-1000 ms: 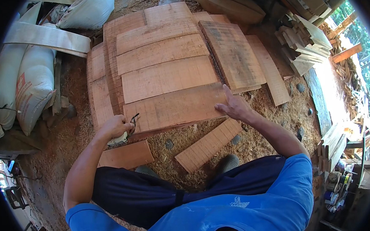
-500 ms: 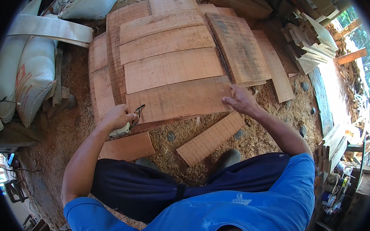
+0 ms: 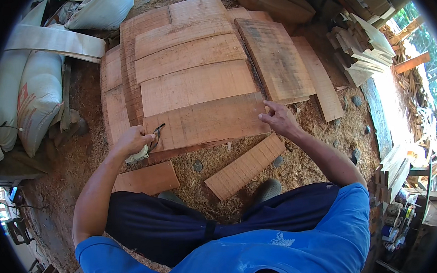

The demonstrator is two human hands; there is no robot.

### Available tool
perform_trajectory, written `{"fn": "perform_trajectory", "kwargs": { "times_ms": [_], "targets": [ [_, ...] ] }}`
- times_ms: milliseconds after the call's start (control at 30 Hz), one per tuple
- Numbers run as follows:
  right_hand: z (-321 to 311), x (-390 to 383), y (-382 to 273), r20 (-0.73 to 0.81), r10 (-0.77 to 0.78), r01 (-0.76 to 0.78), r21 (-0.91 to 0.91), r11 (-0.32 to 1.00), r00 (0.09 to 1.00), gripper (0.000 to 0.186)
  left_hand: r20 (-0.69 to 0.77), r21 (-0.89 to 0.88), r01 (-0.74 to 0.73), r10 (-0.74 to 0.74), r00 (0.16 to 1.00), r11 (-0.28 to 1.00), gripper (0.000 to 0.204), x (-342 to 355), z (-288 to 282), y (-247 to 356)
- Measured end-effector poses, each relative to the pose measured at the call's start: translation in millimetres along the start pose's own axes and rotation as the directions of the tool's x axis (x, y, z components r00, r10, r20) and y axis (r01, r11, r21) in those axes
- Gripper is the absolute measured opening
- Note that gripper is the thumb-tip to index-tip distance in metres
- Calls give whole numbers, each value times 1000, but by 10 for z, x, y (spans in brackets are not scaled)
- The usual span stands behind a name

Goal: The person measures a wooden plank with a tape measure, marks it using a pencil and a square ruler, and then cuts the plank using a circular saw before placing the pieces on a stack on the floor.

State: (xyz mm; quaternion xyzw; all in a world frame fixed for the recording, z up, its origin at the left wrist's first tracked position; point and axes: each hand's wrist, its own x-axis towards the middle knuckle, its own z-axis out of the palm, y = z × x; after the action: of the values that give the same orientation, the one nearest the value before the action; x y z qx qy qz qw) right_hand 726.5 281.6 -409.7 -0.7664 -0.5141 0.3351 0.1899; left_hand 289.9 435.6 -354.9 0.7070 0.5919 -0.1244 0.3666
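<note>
A flat wooden board (image 3: pixel 207 121) lies at the near edge of a group of overlapping boards in front of me. My left hand (image 3: pixel 136 141) is closed around a small pale tape measure (image 3: pixel 138 155) at the board's left end. A black strap (image 3: pixel 157 136) loops from that hand over the board's corner. At the opposite end, my right hand (image 3: pixel 280 120) has its thumb and forefinger bent at the board's right edge; its other fingers are curled and partly hidden. Two short offcuts, a plain one (image 3: pixel 148 179) and a ridged one (image 3: pixel 244 167), rest on the sawdust nearer my feet.
A thick dark-stained plank (image 3: pixel 276 58) and a narrow board (image 3: pixel 317 80) lie to the right. Filled white sacks (image 3: pixel 40 100) stand at the left, beneath a pale curved plank (image 3: pixel 55 41). Stacked timber (image 3: pixel 358 53) is at the far right. Sawdust covers the ground (image 3: pixel 324 145).
The whole view has shifted slightly, with the boards a little lower and further left. Both hands stay at the ends of the near board; the left hand has tilted a little.
</note>
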Motion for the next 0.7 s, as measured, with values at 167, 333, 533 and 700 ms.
{"fn": "perform_trajectory", "kwargs": {
  "times_ms": [167,333,533,700],
  "targets": [
    [43,14,101,3,9,-10,173,985,1000,73,-34,42,0,2,999,999,40,98,52,-124],
    [35,15,17,60,41,-56,279,959,997,73,-38,15,-14,15,999,1000,42,209,97,-218],
    [7,-21,-38,106,103,-135,362,922,989,74,-51,14,26,-25,998,1000,43,233,90,-240],
    [-142,133,-74,178,29,-97,391,915,984,75,-121,-41,9,-14,993,999,43,288,57,-126]
  ]
}}
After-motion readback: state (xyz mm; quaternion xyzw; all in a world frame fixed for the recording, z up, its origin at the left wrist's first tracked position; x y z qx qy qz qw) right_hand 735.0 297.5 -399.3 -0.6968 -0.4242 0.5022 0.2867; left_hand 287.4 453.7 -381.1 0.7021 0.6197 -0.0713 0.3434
